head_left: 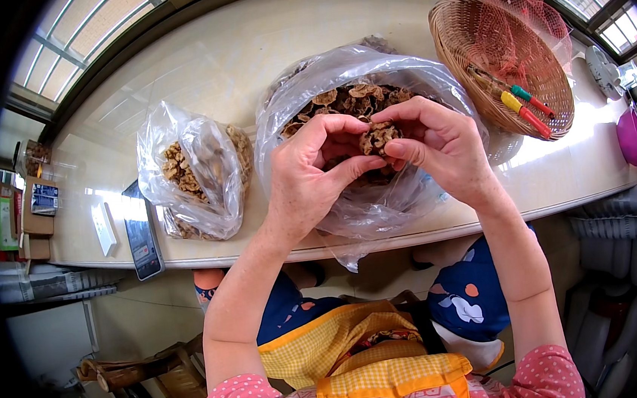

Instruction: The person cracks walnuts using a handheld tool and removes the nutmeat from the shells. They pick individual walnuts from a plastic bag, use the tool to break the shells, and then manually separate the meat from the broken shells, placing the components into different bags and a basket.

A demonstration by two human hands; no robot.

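Between the fingertips of both hands is a brown, wrinkled walnut kernel [378,139]. My left hand [314,161] pinches its left side with thumb and forefinger. My right hand [439,147] grips it from the right, the thumb lying across its lower edge. Directly beneath my hands, a large clear plastic bag [356,65] gapes wide, full of dark brown walnut shells [348,102]. My wrists and fingers hide part of its contents. To the left stands a smaller clear plastic bag [216,158] with lighter walnut kernels [181,173] inside.
A wicker basket [455,31] at the far right holds red netting [511,23] and tools with red, yellow and green handles [527,114]. A phone [142,233] lies at the table's [221,37] left front edge, beside a white block [104,229]. A purple bowl [631,137] is farther right.
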